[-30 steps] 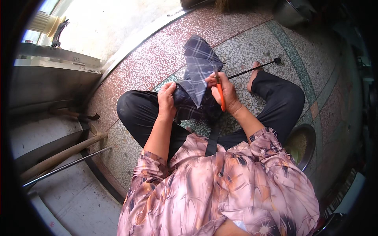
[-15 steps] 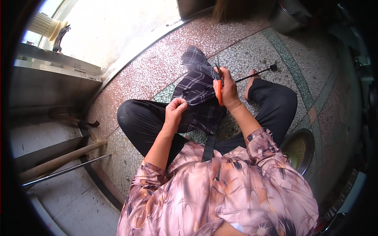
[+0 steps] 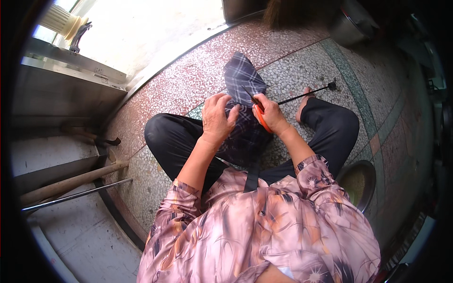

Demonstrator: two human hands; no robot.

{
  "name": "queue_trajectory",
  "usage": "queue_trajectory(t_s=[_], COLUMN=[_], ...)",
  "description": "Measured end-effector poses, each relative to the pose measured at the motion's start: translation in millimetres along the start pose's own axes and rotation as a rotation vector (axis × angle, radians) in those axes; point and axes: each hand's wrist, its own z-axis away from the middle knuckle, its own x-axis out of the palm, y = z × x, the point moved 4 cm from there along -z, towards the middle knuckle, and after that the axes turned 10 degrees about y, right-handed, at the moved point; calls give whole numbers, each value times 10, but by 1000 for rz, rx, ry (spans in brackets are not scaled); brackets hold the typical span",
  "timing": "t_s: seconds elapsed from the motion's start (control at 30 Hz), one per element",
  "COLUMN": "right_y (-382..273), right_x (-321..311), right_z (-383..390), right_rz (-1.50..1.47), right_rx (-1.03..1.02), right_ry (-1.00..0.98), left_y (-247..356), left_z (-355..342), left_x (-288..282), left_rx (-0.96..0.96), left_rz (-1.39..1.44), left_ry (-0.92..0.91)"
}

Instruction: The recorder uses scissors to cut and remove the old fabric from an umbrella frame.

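Note:
I sit cross-legged on a speckled stone floor with a dark plaid cloth (image 3: 241, 85) held up over my lap. My left hand (image 3: 218, 118) grips the cloth near its middle. My right hand (image 3: 270, 113) is closed on an orange-handled tool (image 3: 260, 119), probably scissors, with its dark tip against the cloth. Both hands are close together, almost touching. A thin black rod (image 3: 306, 92) lies on the floor just beyond my right hand, beside my bare foot (image 3: 303, 104).
A metal bowl (image 3: 357, 184) sits on the floor by my right knee. A wooden handle (image 3: 71, 181) and a metal rod (image 3: 75, 195) lie at the left by a step. A steel counter (image 3: 61, 96) stands at upper left; a pot (image 3: 351, 23) at the top.
My left hand has moved up from the lower cloth to meet my right hand. The cloth has been lowered and bunched between both hands. My right hand with the orange tool shifted slightly.

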Motion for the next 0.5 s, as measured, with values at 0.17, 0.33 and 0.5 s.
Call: queue_trajectory(t_s=[0.17,0.33,0.5], right_y=[78,132,299], right_x=[-65,-103,-277], right_z=[-26,-65,-80], right_rz=[62,102,-570], right_rx=[47,54,505], right_ry=[-19,-96,93], left_y=[-39,-282,-1039], left_z=[-29,38,440], left_x=[170,22,38], left_rx=[-48,-306,-1004], left_rz=[-35,300,403], left_ry=[-186,46,-130])
